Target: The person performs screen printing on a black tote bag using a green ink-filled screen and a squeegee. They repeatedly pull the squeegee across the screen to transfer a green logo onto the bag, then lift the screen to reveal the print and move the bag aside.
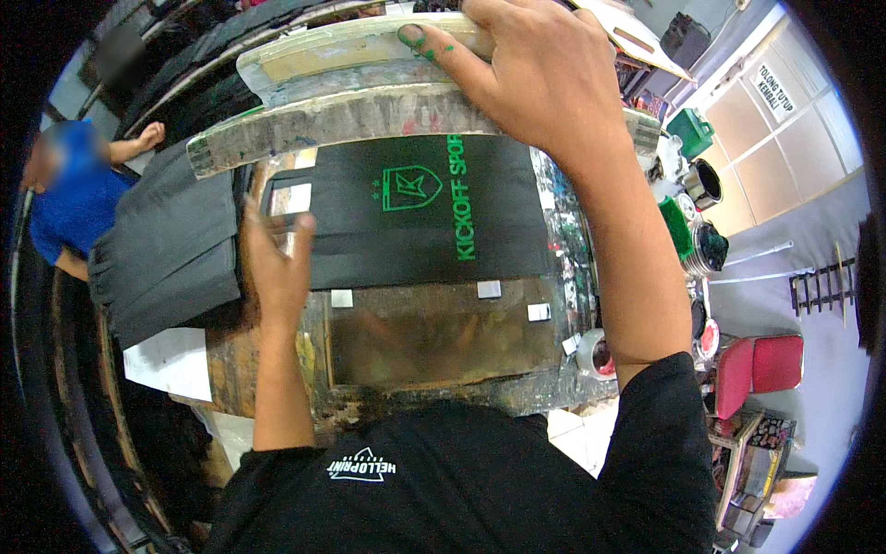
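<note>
My right hand (544, 78) is closed on the far, raised part of a paint-stained wooden screen-printing frame (323, 127); green specks mark the thumb. A pale, taped strip (323, 69) runs along the frame's top. Under the raised frame, a black cloth piece (369, 245) lies flat, bearing a green crest and green lettering. My left hand (281, 263) hovers at the cloth's left edge, thumb and fingers apart and slightly blurred. Whether its fingertips touch the cloth is unclear. Nearer me, the brown printing board (434, 346) shows, with small white tabs on it.
A stack of black fabric (171, 245) lies left of the board. Farther left stands a person in blue (78, 198). Along the right are a tape roll (600, 353), open paint tins (706, 245), a green jug (690, 132) and a red chair (757, 369).
</note>
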Demonstrator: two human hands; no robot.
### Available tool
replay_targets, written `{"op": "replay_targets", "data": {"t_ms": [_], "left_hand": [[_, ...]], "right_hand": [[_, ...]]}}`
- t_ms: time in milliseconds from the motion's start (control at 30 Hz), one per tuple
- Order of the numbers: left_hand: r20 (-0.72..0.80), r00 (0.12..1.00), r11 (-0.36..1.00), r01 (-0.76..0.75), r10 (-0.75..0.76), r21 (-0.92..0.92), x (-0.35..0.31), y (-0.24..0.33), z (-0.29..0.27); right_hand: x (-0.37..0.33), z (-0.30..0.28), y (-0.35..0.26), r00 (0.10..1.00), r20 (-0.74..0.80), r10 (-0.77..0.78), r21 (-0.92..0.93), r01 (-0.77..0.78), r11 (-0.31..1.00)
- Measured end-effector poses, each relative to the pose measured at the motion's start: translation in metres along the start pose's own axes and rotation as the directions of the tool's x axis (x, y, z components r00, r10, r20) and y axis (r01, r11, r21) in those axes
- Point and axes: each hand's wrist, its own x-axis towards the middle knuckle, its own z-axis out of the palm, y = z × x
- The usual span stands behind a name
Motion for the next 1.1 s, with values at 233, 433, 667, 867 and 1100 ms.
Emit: {"op": "replay_targets", "data": {"t_ms": [233,433,667,867,1100], "left_hand": [[0.151,0.956,0.784,0.111,-0.253,0.610,-0.076,-0.054,0.032],[0.191,0.937,0.941,0.245,-0.291,0.234,-0.048,-0.063,0.035],[0.160,0.984,0.997,-0.067,0.074,-0.046,0.080,-0.056,-0.014],[0.277,0.926,0.956,0.285,-0.257,-0.066,0.194,-0.066,-0.145],[0.115,0.857,0.863,0.504,-0.502,0.010,0.225,-0.157,-0.268]], "right_hand": [[0.043,-0.015,0.010,0.973,0.212,0.092,0.017,-0.098,0.995],[0.056,-0.023,0.008,0.955,0.269,0.126,-0.024,-0.124,0.992],[0.058,-0.029,0.015,0.958,0.281,0.052,0.050,-0.068,0.996],[0.052,0.012,0.030,0.992,-0.120,0.037,-0.010,-0.039,0.999],[0.054,0.008,0.026,0.996,-0.075,0.049,0.019,-0.048,0.999]]}}
